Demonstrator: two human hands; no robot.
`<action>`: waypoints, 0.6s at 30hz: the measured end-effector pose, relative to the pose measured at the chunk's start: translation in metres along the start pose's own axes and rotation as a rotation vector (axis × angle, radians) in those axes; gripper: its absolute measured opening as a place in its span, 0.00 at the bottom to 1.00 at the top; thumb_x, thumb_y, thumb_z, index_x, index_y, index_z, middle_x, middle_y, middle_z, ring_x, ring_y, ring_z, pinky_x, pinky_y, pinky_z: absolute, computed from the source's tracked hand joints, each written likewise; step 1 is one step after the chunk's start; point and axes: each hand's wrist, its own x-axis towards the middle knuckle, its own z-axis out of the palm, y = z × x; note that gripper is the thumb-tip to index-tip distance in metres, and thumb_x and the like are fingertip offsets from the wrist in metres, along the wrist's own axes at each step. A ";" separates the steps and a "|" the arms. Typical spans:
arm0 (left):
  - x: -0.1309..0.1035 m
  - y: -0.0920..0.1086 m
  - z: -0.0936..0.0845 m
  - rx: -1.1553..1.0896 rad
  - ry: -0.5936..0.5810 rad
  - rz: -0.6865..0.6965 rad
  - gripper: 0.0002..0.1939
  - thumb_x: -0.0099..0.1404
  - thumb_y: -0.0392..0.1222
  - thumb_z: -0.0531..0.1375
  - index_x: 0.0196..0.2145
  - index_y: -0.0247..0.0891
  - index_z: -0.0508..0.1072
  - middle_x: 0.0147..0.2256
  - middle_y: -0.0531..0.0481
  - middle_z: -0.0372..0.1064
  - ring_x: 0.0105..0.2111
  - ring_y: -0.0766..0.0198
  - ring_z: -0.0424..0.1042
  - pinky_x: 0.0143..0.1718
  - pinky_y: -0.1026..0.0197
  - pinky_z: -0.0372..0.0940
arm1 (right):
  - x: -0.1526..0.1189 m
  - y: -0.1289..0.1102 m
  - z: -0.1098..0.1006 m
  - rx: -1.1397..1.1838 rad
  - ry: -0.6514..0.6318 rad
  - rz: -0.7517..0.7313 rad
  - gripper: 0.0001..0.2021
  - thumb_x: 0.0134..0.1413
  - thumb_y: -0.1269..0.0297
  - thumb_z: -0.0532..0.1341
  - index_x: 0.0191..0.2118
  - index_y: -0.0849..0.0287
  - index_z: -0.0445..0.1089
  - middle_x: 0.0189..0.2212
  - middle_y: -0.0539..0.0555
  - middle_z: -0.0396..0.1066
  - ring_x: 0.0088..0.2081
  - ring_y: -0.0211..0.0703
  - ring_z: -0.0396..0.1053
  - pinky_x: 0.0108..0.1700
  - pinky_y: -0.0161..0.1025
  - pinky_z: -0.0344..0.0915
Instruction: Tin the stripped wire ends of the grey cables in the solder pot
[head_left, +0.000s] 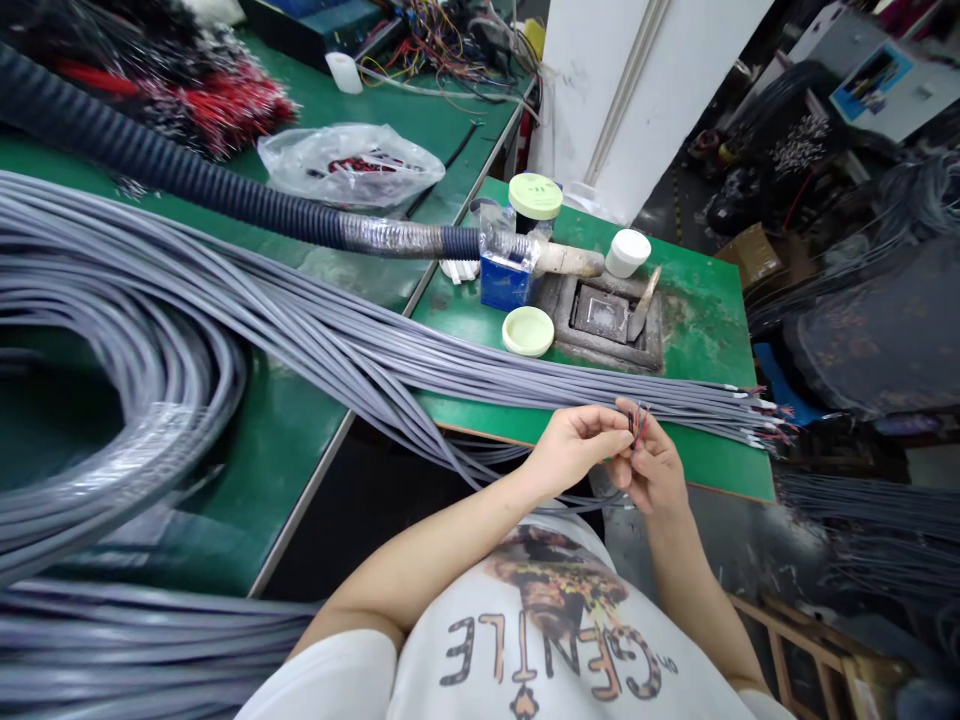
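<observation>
Both my hands meet in front of my chest, over the near edge of the green table. My left hand (581, 440) pinches thin coloured wires (637, 425), red and dark ones among them, between thumb and fingertips. From the other side, my right hand (651, 465) has its fingers closed on the same wires. Just beyond my hands lies a thick bundle of grey cables (570, 385), its stripped ends (765, 415) fanning out at the right. Some grey cables hang below the table edge, under my hands.
A solder pot (607, 312) with a scraper (643, 305) stands beyond the cables. Around it are a pale lid (528, 331), a white tub (628, 252), a blue box (506, 278) and a ribbed hose (247, 195). Coiled grey cables (172, 370) cover the left table.
</observation>
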 end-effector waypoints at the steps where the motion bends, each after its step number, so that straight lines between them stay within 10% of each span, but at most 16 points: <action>1: 0.000 0.000 0.000 -0.005 -0.028 -0.005 0.16 0.50 0.47 0.69 0.29 0.32 0.71 0.21 0.53 0.71 0.17 0.68 0.70 0.21 0.66 0.64 | 0.000 -0.001 0.001 -0.002 -0.002 0.003 0.30 0.48 0.55 0.67 0.57 0.49 0.63 0.15 0.44 0.65 0.12 0.31 0.54 0.13 0.28 0.48; 10: 0.000 -0.005 0.001 0.060 0.130 0.206 0.15 0.52 0.48 0.68 0.23 0.34 0.70 0.19 0.52 0.71 0.19 0.67 0.70 0.24 0.63 0.67 | 0.004 -0.004 0.014 -0.008 0.039 -0.090 0.20 0.50 0.59 0.66 0.50 0.54 0.70 0.14 0.43 0.65 0.12 0.30 0.55 0.13 0.27 0.49; 18: -0.002 -0.007 0.001 0.027 0.185 0.190 0.14 0.52 0.47 0.68 0.25 0.34 0.70 0.20 0.54 0.70 0.20 0.69 0.68 0.25 0.65 0.65 | 0.004 -0.006 0.024 -0.425 0.340 -0.305 0.08 0.54 0.64 0.62 0.40 0.52 0.76 0.21 0.47 0.70 0.19 0.34 0.63 0.20 0.33 0.61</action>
